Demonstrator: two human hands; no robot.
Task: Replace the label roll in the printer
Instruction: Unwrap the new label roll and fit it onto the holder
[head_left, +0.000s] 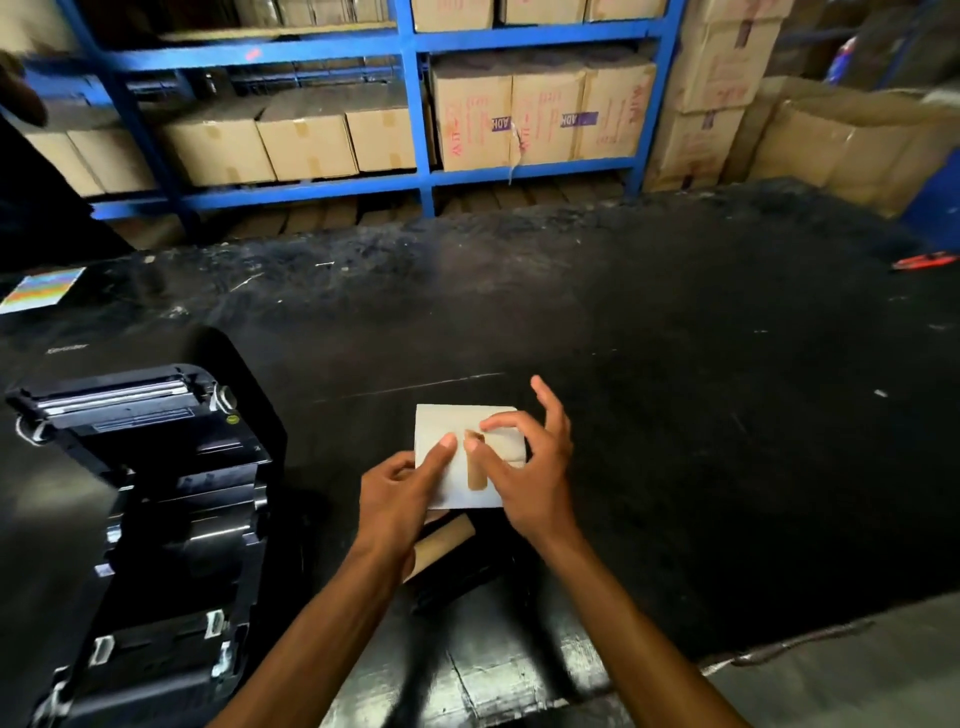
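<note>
A white label roll (447, 470) sits in front of me over the black table, with a strip of brown tape (475, 475) on its face. My left hand (400, 493) grips its left edge, thumb on top. My right hand (530, 467) pinches at the upper end of the tape, fingers spread. Just below the roll lies a bare cardboard core (441, 540), partly hidden by my left wrist. The black label printer (150, 499) stands at the left with its lid open and its bay showing.
The black table (675, 415) stretches to the back and right. A colourful card (41, 288) lies at the far left, a red tool (924, 260) at the far right. Blue shelving (415, 104) with cardboard boxes stands behind.
</note>
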